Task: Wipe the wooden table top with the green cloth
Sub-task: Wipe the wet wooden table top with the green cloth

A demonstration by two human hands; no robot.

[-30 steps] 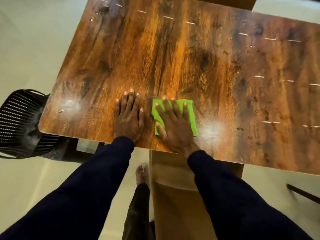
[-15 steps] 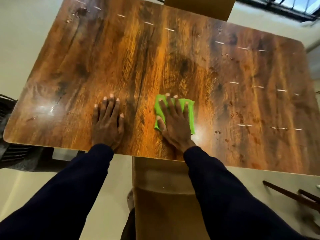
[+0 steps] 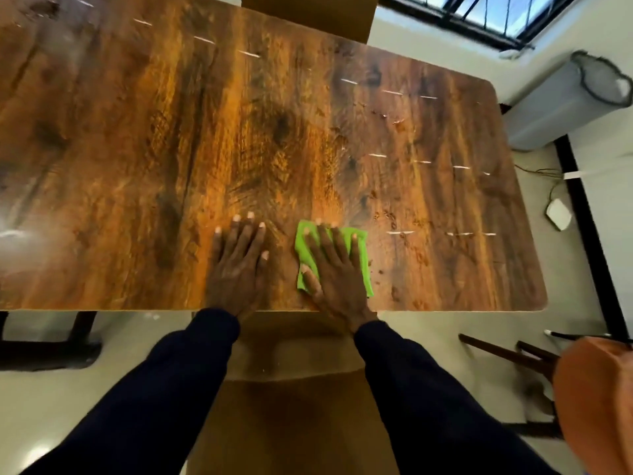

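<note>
The glossy wooden table top (image 3: 239,138) fills most of the head view. A folded green cloth (image 3: 361,260) lies flat near the table's front edge. My right hand (image 3: 337,269) presses down on it with straight, spread fingers and covers most of it. Just left of the cloth, my left hand (image 3: 238,265) rests flat on the bare wood with its fingers straight. Small dark specks and crumbs dot the wood to the right of the cloth.
A brown chair (image 3: 298,399) stands under the front edge between my arms. A grey bin (image 3: 565,101) sits on the floor at the far right, with a cable and a white adapter (image 3: 558,214) below it. An orange object (image 3: 596,402) shows at lower right.
Both hands and the cloth have shifted right along the front edge. My view has swung right, bringing the table's right end and the bin into sight.
</note>
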